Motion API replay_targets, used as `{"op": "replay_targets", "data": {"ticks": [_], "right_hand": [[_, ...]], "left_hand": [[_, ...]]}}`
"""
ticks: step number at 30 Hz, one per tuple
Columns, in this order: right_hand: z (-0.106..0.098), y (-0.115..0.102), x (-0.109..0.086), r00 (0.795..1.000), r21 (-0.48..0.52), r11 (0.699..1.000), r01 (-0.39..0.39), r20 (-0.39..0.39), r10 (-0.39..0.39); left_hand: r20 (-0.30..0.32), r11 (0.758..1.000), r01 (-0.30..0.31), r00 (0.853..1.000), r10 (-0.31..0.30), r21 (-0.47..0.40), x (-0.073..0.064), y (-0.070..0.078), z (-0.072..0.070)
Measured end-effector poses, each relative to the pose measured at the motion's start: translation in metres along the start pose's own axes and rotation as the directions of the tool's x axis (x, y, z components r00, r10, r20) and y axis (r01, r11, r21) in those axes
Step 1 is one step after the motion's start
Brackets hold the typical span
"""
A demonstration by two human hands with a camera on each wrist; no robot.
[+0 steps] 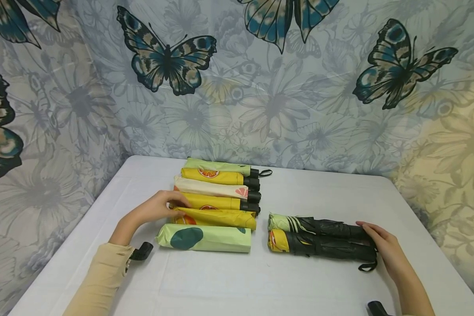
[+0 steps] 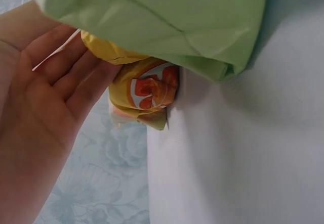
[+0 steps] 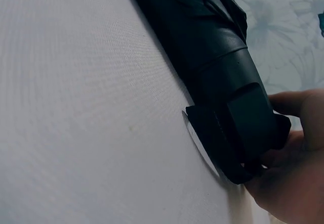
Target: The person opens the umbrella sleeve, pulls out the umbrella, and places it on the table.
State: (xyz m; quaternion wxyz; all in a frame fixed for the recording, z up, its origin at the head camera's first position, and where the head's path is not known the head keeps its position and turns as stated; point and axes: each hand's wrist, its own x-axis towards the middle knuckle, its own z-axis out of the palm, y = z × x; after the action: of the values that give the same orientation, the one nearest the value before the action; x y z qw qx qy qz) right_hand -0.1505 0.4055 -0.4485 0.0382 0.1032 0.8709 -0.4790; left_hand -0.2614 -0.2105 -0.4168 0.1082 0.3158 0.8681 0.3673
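The nearest yellow umbrella (image 1: pixel 221 218) lies in the left-side row, the left hand (image 1: pixel 155 209) at its end; whether it pinches is unclear. The right hand (image 1: pixel 388 246), fingers fairly straight, touches the dark umbrellas (image 1: pixel 332 249) on the counter (image 1: pixel 205 283). Light, level pressure should keep ends aligned.

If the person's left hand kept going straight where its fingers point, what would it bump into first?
Most likely one of the two neighbouring yellow umbrellas; the left hand is just at their ends, and depth makes it unclear which comes first.
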Motion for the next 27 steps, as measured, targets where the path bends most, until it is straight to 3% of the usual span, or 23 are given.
{"op": "replay_targets", "data": {"ticks": [6,12,23,27], "right_hand": [[0.001,-0.002,0.0,0.999,-0.005,0.999,-0.038,-0.002,0.038],[0.003,-0.004,0.0,0.998,0.046,0.997,-0.063,-0.002,0.064],[0.006,-0.005,0.002,0.998,0.046,0.997,-0.059,-0.031,0.061],[0.005,-0.005,0.002,0.996,0.025,0.999,-0.037,-0.081,0.039]], "left_hand": [[-0.118,0.999,-0.035,0.992,0.034,-0.012,0.001,-0.003,-0.004],[-0.189,1.0,-0.01,0.982,0.009,-0.006,0.003,-0.013,-0.008],[-0.151,0.999,0.037,0.988,-0.034,0.021,0.007,-0.023,-0.006],[-0.149,0.999,0.028,0.989,-0.023,0.031,0.008,-0.023,-0.006]]}}
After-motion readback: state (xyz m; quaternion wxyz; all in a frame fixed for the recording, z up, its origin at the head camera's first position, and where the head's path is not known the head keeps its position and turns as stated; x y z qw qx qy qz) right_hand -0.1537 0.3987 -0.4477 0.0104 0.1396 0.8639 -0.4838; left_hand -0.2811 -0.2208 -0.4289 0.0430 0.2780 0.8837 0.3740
